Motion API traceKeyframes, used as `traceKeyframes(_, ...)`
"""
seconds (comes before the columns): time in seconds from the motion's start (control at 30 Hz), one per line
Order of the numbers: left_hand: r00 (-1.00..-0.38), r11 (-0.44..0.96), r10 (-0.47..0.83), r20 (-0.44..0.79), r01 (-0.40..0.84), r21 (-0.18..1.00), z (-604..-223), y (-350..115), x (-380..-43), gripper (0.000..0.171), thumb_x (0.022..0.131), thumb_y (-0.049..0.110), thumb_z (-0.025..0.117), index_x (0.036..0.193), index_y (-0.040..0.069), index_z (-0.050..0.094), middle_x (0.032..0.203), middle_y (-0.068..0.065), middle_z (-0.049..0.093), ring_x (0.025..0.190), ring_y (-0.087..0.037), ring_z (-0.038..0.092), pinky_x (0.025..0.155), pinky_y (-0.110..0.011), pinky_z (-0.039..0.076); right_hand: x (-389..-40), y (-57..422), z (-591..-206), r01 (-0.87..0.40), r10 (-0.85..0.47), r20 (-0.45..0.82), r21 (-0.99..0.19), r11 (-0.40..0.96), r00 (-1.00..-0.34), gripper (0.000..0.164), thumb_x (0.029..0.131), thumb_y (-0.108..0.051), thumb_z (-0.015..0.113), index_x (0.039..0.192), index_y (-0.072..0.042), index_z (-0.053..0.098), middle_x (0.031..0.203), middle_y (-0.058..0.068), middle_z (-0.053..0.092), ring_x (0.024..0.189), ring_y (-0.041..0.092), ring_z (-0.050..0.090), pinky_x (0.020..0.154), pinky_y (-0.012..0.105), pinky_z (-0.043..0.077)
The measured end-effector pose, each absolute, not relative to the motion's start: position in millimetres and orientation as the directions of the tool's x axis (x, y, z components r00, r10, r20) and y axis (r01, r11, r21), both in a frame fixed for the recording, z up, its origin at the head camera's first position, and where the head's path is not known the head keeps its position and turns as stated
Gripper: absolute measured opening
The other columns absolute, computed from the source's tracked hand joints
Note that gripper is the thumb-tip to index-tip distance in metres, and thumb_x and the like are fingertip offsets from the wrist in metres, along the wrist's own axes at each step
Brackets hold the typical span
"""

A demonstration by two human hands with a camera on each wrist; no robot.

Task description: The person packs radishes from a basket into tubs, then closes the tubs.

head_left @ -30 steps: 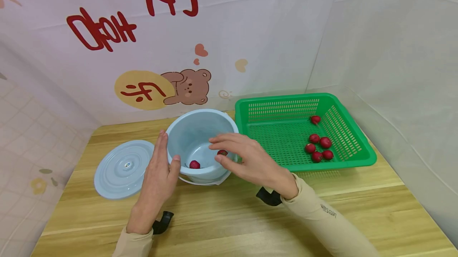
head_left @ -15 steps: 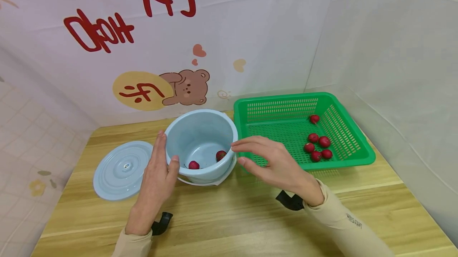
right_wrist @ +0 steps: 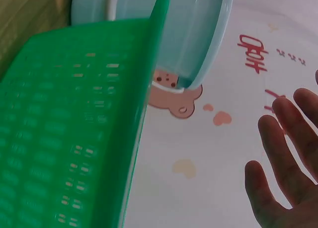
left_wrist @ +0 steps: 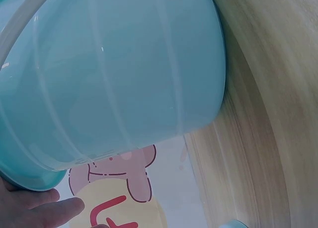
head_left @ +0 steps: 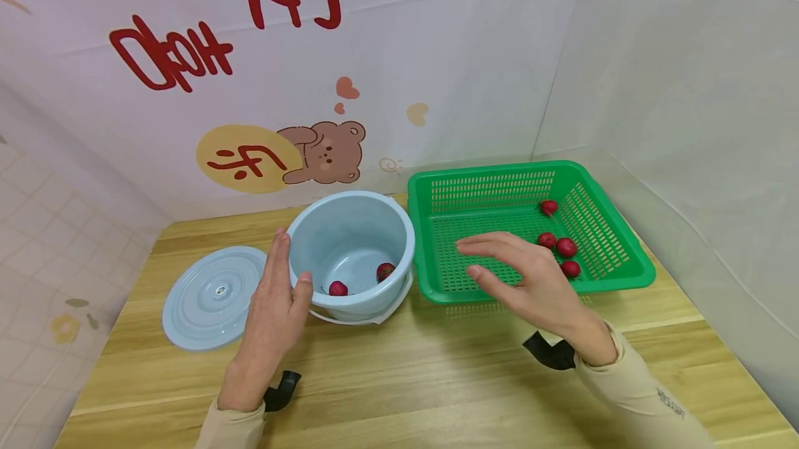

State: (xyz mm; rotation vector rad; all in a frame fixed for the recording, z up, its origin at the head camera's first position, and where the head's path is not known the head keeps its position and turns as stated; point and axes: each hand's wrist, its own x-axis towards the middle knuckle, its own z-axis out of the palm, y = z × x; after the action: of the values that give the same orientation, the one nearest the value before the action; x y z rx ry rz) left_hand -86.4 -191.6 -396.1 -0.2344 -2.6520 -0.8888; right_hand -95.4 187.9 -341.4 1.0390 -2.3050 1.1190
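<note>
My left hand [head_left: 277,310] rests against the left side of the light blue bucket [head_left: 358,311], fingers straight and fingertips right at the rim. In the left wrist view, its fingers [left_wrist: 54,214] lie beside that rim. Two red radishes are at the bucket's bottom, one radish [head_left: 338,289] at the front and a darker radish [head_left: 385,271] at the right. Above the near side of the green basket [head_left: 421,227] my right hand [head_left: 533,282] hovers with nothing in it. Several radishes [head_left: 566,248] lie at the basket's right end, some hidden behind that hand.
Left of the bucket, a round light blue lid [head_left: 206,303] lies flat on the wooden table [head_left: 399,379]. The bucket's white handle [head_left: 356,322] hangs down at its front. A white printed cloth [head_left: 487,74] stands behind everything, close to the bucket and basket.
My right hand has moved right, from over the bucket to over the basket, uncovering the radish at the bucket's right. My left hand has stayed at the bucket's side.
</note>
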Motion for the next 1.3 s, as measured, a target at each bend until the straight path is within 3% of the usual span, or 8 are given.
traceKeyframes(0.13, -0.932, 0.789, 0.049, 0.36, 0.258, 0.558, -396, -192, -86, 0.068, 0.106, 0.026, 0.045, 0.165, 0.003, 0.019, 0.173, -0.009, 0.016, 0.153, -0.038, 0.027, 0.114, -0.066, 0.033, -97, 204, -343, -0.744, -0.429, 0.61, -0.5, 0.443, -0.666, 0.043, 0.084, 0.004, 0.077, 0.124, -0.011, 0.075, 0.125, 0.002, 0.072, 0.12, 0.014, 0.065, 0.099, 0.017, 0.047)
traceKeyframes(0.2, -0.932, 0.788, 0.05, 0.359, 0.257, 0.559, -395, -191, -86, 0.068, 0.106, 0.026, 0.045, 0.165, 0.003, 0.019, 0.172, -0.009, 0.017, 0.153, -0.038, 0.027, 0.115, -0.066, 0.033, -97, 212, -344, -0.737, -0.414, 0.617, -0.484, 0.472, -0.67, 0.043, 0.084, 0.003, 0.078, 0.124, -0.013, 0.075, 0.124, 0.001, 0.073, 0.115, 0.012, 0.066, 0.092, 0.014, 0.048)
traceKeyframes(0.37, -0.933, 0.79, 0.054, 0.356, 0.258, 0.556, -394, -191, -86, 0.068, 0.106, 0.026, 0.045, 0.165, 0.003, 0.019, 0.172, -0.012, 0.018, 0.153, -0.039, 0.027, 0.115, -0.066, 0.032, -98, 231, -346, -0.714, -0.386, 0.623, -0.449, 0.537, -0.681, 0.043, 0.084, 0.0, 0.08, 0.124, -0.016, 0.075, 0.118, -0.001, 0.073, 0.075, 0.003, 0.057, 0.061, 0.015, 0.041)
traceKeyframes(0.47, -0.933, 0.79, 0.058, 0.355, 0.261, 0.555, -394, -191, -87, 0.068, 0.106, 0.026, 0.045, 0.165, 0.004, 0.018, 0.172, -0.012, 0.018, 0.154, -0.039, 0.026, 0.115, -0.066, 0.032, -99, 241, -347, -0.694, -0.372, 0.614, -0.443, 0.567, -0.696, 0.044, 0.083, -0.001, 0.081, 0.124, -0.017, 0.075, 0.116, -0.003, 0.073, 0.068, -0.002, 0.051, 0.054, 0.015, 0.039)
traceKeyframes(0.67, -0.935, 0.791, 0.058, 0.349, 0.256, 0.555, -394, -190, -89, 0.069, 0.107, 0.029, 0.044, 0.165, 0.004, 0.018, 0.172, -0.011, 0.016, 0.154, -0.039, 0.026, 0.115, -0.066, 0.031, -102, 260, -350, -0.665, -0.349, 0.608, -0.432, 0.609, -0.714, 0.046, 0.083, 0.002, 0.081, 0.124, -0.016, 0.075, 0.116, -0.004, 0.074, 0.089, -0.002, 0.059, 0.063, 0.016, 0.045)
traceKeyframes(0.8, -0.933, 0.789, 0.061, 0.355, 0.263, 0.556, -395, -191, -89, 0.069, 0.107, 0.029, 0.043, 0.165, 0.003, 0.018, 0.173, -0.01, 0.016, 0.154, -0.039, 0.026, 0.116, -0.066, 0.031, -105, 270, -353, -0.63, -0.322, 0.588, -0.447, 0.635, -0.742, 0.046, 0.083, 0.005, 0.08, 0.124, -0.015, 0.075, 0.115, -0.005, 0.074, 0.099, -0.005, 0.06, 0.082, 0.013, 0.044)
traceKeyframes(0.9, -0.931, 0.787, 0.063, 0.36, 0.268, 0.556, -395, -191, -90, 0.068, 0.107, 0.029, 0.044, 0.165, 0.003, 0.018, 0.172, -0.011, 0.016, 0.154, -0.039, 0.026, 0.116, -0.065, 0.031, -107, 276, -355, -0.592, -0.299, 0.559, -0.467, 0.657, -0.773, 0.044, 0.085, 0.003, 0.079, 0.125, -0.015, 0.075, 0.116, -0.002, 0.075, 0.115, -0.008, 0.057, 0.095, 0.009, 0.039)
traceKeyframes(1.3, -0.933, 0.786, 0.059, 0.356, 0.263, 0.56, -393, -192, -88, 0.068, 0.106, 0.024, 0.046, 0.164, 0.001, 0.019, 0.172, -0.012, 0.018, 0.153, -0.039, 0.027, 0.115, -0.066, 0.032, -122, 300, -367, -0.557, -0.345, 0.47, -0.452, 0.697, -0.812, 0.041, 0.089, -0.004, 0.079, 0.128, -0.016, 0.073, 0.12, 0.001, 0.074, 0.118, -0.01, 0.054, 0.095, 0.008, 0.036)
